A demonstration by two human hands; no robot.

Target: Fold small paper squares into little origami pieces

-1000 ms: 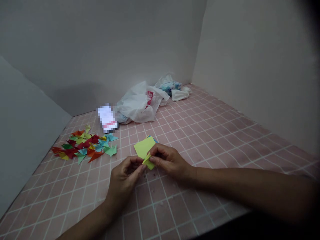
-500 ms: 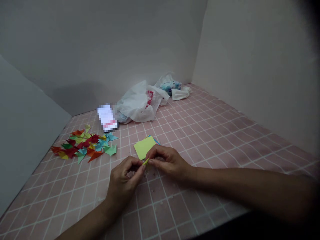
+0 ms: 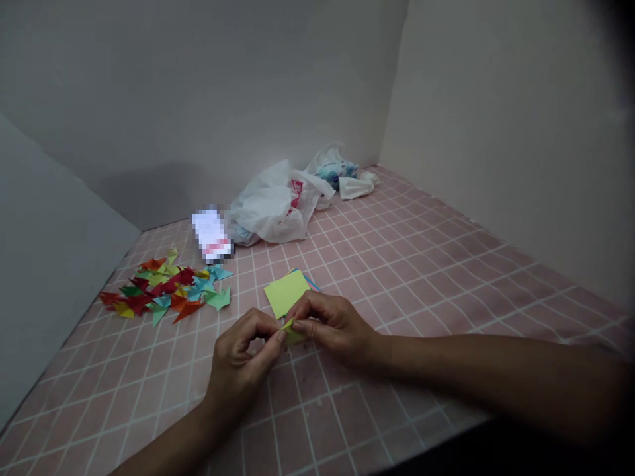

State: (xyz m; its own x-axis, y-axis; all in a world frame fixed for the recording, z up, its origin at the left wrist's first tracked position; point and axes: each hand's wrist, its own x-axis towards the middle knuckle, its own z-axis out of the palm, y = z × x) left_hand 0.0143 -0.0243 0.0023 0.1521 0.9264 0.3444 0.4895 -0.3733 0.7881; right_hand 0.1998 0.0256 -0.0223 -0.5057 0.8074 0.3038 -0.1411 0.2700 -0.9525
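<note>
Between my two hands is a small piece of folded yellow paper (image 3: pixel 294 334), partly hidden by the fingers. My left hand (image 3: pixel 248 350) pinches its left end between thumb and forefinger. My right hand (image 3: pixel 335 325) grips the other side, thumb in front and fingers curled behind. Just beyond the hands lies a stack of square paper sheets (image 3: pixel 286 292), yellow-green on top, with blue and pink edges peeking out at the right. To the left, a pile of folded paper pieces (image 3: pixel 169 287) in red, orange, green, yellow and light blue is spread on the table.
A phone (image 3: pixel 212 233) with a lit, blurred screen stands behind the paper pile. Beside it is a crumpled white plastic bag (image 3: pixel 270 205), then a blue-patterned packet (image 3: pixel 337 173) near the corner. Grey walls (image 3: pixel 248 79) border the pink tiled tabletop (image 3: pixel 421 264).
More of the folded yellow paper shows below my right fingers now; it has turned or opened a little. Both hands keep their pinch. The view has shifted very slightly.
</note>
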